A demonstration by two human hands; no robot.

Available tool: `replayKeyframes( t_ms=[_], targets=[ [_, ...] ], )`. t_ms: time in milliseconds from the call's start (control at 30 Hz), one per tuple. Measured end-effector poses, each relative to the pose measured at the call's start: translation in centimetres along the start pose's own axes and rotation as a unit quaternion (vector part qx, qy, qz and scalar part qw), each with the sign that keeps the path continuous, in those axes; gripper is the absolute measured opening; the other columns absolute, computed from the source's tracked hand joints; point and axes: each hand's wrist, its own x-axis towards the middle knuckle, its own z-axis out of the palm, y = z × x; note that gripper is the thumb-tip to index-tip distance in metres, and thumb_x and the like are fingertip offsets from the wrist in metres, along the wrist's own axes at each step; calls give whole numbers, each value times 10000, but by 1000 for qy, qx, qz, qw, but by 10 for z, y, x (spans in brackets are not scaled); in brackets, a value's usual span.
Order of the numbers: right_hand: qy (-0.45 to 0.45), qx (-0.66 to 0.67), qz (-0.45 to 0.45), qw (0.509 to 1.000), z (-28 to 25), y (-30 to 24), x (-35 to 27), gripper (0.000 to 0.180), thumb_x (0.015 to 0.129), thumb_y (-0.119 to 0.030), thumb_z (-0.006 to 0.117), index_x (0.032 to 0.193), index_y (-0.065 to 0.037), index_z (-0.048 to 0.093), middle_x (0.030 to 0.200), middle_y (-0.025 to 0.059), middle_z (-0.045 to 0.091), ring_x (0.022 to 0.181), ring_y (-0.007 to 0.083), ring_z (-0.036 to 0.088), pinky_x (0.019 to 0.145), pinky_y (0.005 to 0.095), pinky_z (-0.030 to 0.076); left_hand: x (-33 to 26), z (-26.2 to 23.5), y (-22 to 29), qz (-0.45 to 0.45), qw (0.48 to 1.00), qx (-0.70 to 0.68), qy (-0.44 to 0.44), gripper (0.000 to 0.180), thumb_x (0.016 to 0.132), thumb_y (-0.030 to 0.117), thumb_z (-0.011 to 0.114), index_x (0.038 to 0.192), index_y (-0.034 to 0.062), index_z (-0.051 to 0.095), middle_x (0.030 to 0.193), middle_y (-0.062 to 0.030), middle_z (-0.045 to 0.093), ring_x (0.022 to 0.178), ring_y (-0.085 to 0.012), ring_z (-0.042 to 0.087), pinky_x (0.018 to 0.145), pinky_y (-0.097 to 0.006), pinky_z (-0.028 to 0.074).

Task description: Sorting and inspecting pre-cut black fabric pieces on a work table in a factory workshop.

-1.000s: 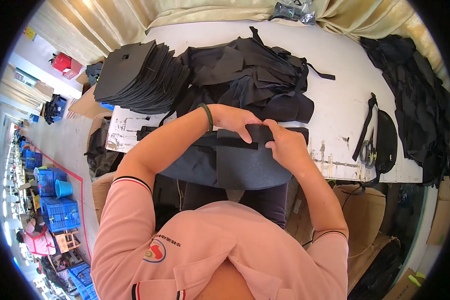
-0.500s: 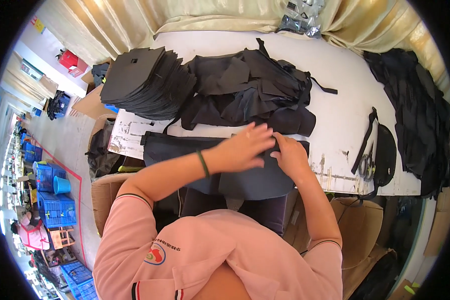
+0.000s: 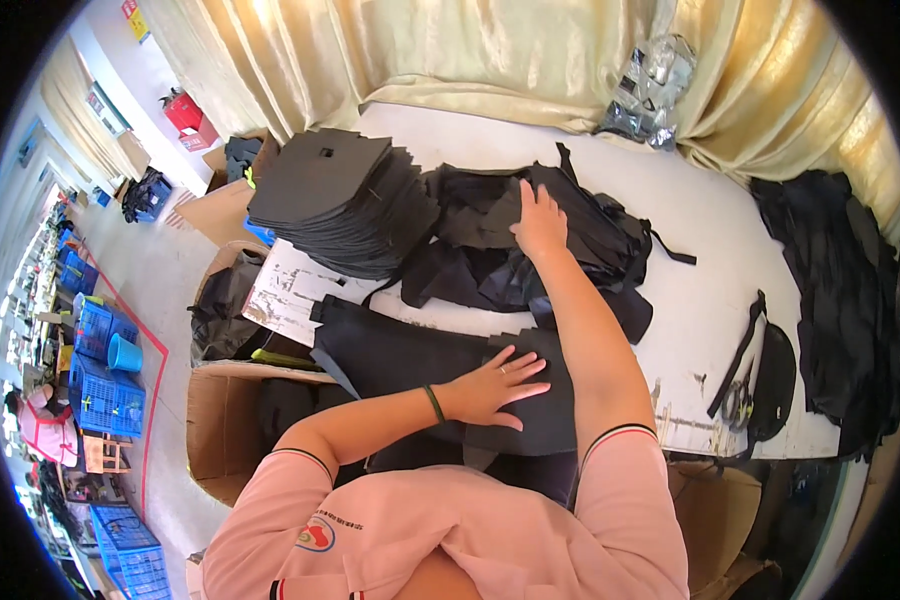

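Note:
My left hand [image 3: 495,388] lies flat with its fingers spread on a black panel [image 3: 410,345] at the table's near edge. It wears a ring, and a dark green band circles the wrist. Stretched out over the heap of black fabric pieces [image 3: 470,280] in mid-table is my right hand [image 3: 542,222]. Its fingers are apart and nothing shows in them; whether the tips touch a piece I cannot tell. Left of the heap stands a tall stack of black sheets [image 3: 330,190], the top one with a small square hole.
On the white table [image 3: 690,300], scissors [image 3: 737,405] lie beside a black pouch [image 3: 773,370] with a strap. More black pieces [image 3: 835,290] hang over the right edge. Clear plastic bags [image 3: 650,90] rest against the curtain. An open cardboard box [image 3: 215,420] stands at the near left.
My right hand has left the near panel and reached away to the heap. My left hand has come down flat on the panel. The whole view has shifted slightly.

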Motion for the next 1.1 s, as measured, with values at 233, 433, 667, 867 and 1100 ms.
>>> replayKeyframes(
  t_ms=[233, 433, 667, 867, 1100],
  targets=[
    [-38, 236, -66, 969, -55, -10, 11, 164, 887, -108, 627, 1032, -35, 656, 887, 107, 706, 889, 262, 677, 803, 371, 502, -24, -51, -23, -116, 894, -210, 379, 347, 834, 37, 680, 1168, 55, 586, 1205, -144, 589, 1140, -309, 574, 986, -401, 454],
    [-119, 458, -111, 874, -171, -26, -51, 86, 948, 10, 533, 982, -12, 609, 832, 3, 570, 798, 69, 511, 755, 218, 426, -4, -165, -58, -122, 848, -76, 510, 467, 798, 32, 712, 1236, 41, 550, 1306, -171, 515, 1225, -327, 494, 1059, -387, 389],
    [-201, 545, -91, 809, -215, 0, -93, 223, 927, 5, 582, 1149, 18, 606, 1035, 27, 627, 962, 116, 575, 872, 252, 451, 41, -182, -40, 65, 961, -115, 243, 309, 809, 77, 746, 1086, 31, 616, 1218, -115, 610, 1112, -236, 586, 949, -358, 454],
    [-40, 463, -99, 880, -296, -43, -94, 707, 755, -140, 819, 1364, -45, 472, 1063, 65, 654, 1004, 202, 624, 919, 335, 479, 61, -185, 5, 9, 957, -67, 283, 254, 811, 207, 741, 890, 33, 574, 812, -151, 636, 770, -357, 631, 667, -408, 497],
    [48, 267, -125, 954, -315, -37, -83, 382, 791, 50, 712, 1154, -39, 638, 972, 133, 697, 899, 223, 682, 839, 300, 519, 60, -176, 12, 35, 960, -21, 279, 262, 827, 239, 736, 942, 49, 597, 820, -153, 645, 781, -365, 633, 661, -420, 501]
  ],
)
